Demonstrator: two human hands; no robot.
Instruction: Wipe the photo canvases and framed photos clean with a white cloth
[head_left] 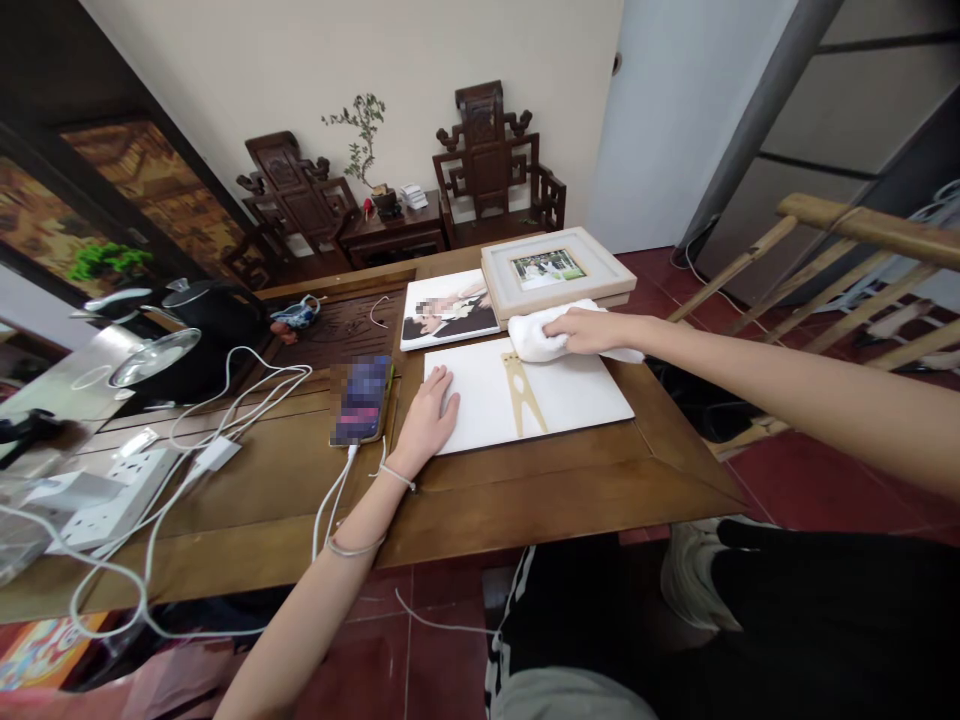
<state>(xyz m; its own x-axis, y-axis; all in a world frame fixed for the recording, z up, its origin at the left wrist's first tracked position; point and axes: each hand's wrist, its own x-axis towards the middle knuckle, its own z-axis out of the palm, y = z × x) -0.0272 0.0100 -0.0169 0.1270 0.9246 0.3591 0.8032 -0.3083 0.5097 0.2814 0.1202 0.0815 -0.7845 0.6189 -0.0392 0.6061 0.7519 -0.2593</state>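
Observation:
A white board with a tan easel stand, the back of a picture frame, lies flat on the wooden table. My left hand rests flat on its left edge, fingers spread. My right hand presses a white cloth onto the board's far edge, fingers curled over it. Behind the cloth sits a white framed photo, and a frameless photo print lies to its left.
A phone on a white charging cable lies left of the board. White power strips and tangled cables fill the table's left side, with a kettle behind. Carved wooden chairs stand by the wall. A bamboo chair is at right.

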